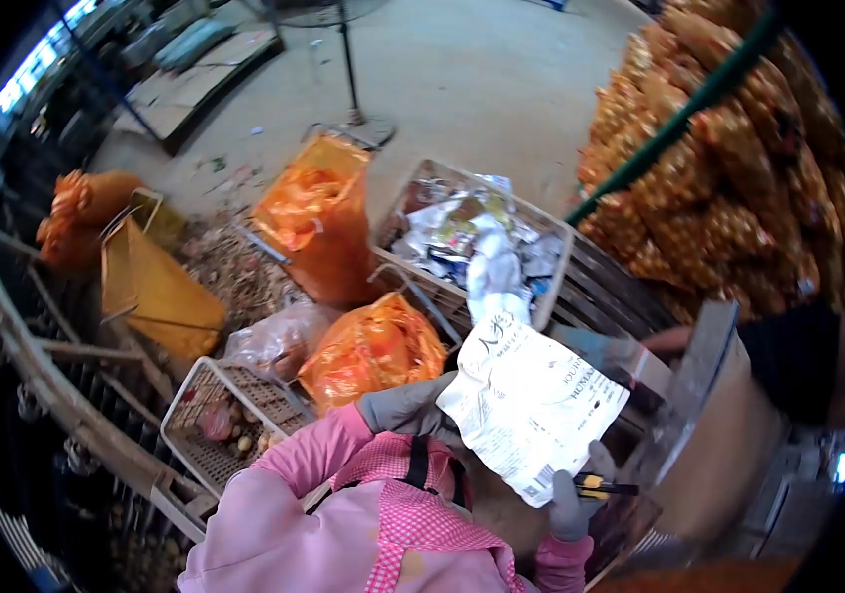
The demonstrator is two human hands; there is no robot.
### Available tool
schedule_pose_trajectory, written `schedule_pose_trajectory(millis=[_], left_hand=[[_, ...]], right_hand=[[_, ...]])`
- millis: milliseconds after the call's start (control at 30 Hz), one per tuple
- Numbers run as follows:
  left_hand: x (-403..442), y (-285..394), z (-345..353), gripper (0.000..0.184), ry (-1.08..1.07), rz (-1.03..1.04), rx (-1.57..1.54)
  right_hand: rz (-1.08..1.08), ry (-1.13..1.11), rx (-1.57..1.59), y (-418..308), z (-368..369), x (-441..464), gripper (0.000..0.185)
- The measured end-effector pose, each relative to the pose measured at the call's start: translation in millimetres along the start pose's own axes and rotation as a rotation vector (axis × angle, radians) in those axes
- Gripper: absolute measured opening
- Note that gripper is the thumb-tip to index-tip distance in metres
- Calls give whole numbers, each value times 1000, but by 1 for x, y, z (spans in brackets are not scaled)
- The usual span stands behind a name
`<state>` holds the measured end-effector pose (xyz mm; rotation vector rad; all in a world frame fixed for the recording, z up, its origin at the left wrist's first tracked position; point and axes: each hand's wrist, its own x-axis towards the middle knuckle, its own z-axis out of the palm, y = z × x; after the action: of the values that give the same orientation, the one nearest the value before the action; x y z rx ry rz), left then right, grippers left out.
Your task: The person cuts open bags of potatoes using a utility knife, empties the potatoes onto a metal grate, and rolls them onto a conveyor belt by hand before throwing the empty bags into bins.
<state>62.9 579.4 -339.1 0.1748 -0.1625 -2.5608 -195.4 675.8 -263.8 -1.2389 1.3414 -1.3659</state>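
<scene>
A white printed packaging bag with dark lettering and a barcode hangs flat and creased in front of me. My left hand, in a grey glove, is closed on its left edge, with the fingertips partly hidden. At the lower right corner of the bag is my gloved right hand, its fingers wrapped round a yellow and black utility knife. The knife points to the right. Whether the right fingers also pinch the bag, I cannot tell.
Beyond the bag stands a crate of crumpled silver packaging. Orange bags, a yellow bin and a crate with round produce are leftward. Filled net sacks pile up right, behind a green pole. Another person's arm shows at right.
</scene>
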Motion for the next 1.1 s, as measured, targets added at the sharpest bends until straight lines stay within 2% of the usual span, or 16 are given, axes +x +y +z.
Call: schedule_pose_trajectory(millis=[133, 167, 233, 300, 367, 433, 567, 600, 633, 667, 733, 767, 867, 933, 1033, 1100], left_hand=[[-3, 16, -36, 58, 288, 216, 144], [-5, 23, -48, 58, 286, 211, 143], [-11, 52, -67, 49, 516, 299, 368], [-2, 93, -68, 34, 589, 473, 590], [14, 129, -81, 33, 776, 551, 719], [46, 162, -136, 33, 722, 703, 700], [82, 201, -126, 45, 996, 282, 414], [82, 207, -170, 45, 1038, 259, 1362], [80, 203, -225, 46, 881, 248, 2319], [81, 192, -248, 46, 775, 253, 2349], [118, 165, -270, 60, 771, 526, 1702], [139, 128, -158, 64, 872, 413, 1004], [156, 39, -47, 44, 474, 407, 1076], [169, -13, -31, 31, 168, 482, 1346], [173, -88, 8, 23, -208, 143, 1134], [173, -126, 39, 25, -559, 123, 1299]], right_hand=[[-14, -176, -70, 17, 33, 27, 56], [56, -134, -186, 7, 48, 38, 55], [398, -134, 59, -5, 61, 52, 53], [444, -29, 115, -6, 66, 55, 52], [523, -30, 140, -2, 57, 50, 51], [536, 41, 146, -3, 53, 42, 47], [565, 148, 196, 1, 29, 7, 47], [567, 164, 196, 2, 23, -2, 46], [550, 236, 203, 3, 18, -14, 46], [592, 262, 188, 2, 14, -26, 45], [623, 348, 224, 4, 6, -52, 45], [592, 470, 234, 5, 2, -63, 45], [528, 658, 488, 2, 0, -101, 45], [436, 822, 589, 18, 7, -132, 46], [329, 949, 706, 45, 34, -173, 48], [263, 987, 897, 39, 50, -186, 54]])
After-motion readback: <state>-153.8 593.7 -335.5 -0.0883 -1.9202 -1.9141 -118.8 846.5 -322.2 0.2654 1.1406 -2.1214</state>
